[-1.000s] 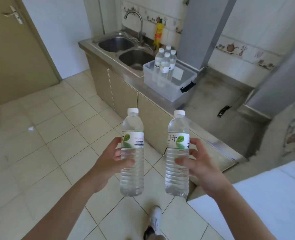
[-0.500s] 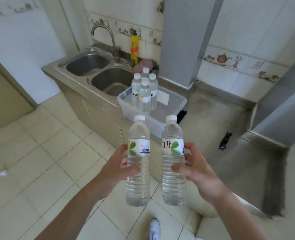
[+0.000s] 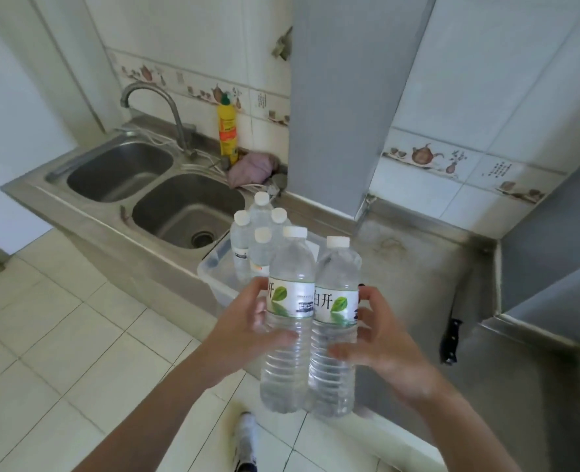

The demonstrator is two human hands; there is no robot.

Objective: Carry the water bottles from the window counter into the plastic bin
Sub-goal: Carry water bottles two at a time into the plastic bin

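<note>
My left hand [image 3: 244,325] grips a clear water bottle [image 3: 288,267] with a white cap and a green-leaf label. My right hand [image 3: 380,338] grips a second bottle [image 3: 336,270] of the same kind. Both stand upright, side by side and touching, in front of me at the counter's edge. Just behind them the clear plastic bin [image 3: 213,267] sits on the steel counter, right of the sink. Several water bottles [image 3: 260,212] stand upright in its left part. The held bottles hide most of the bin.
A double steel sink [image 3: 152,189] with a curved tap [image 3: 156,107] lies left of the bin. A yellow detergent bottle [image 3: 227,131] and a pink cloth [image 3: 251,168] sit behind it. A black-handled knife [image 3: 452,335] lies on the counter to the right. A grey pillar [image 3: 343,97] rises behind.
I have come closer to the counter; the bin and sink are larger and nearer. The two held bottles have moved together and now touch.
</note>
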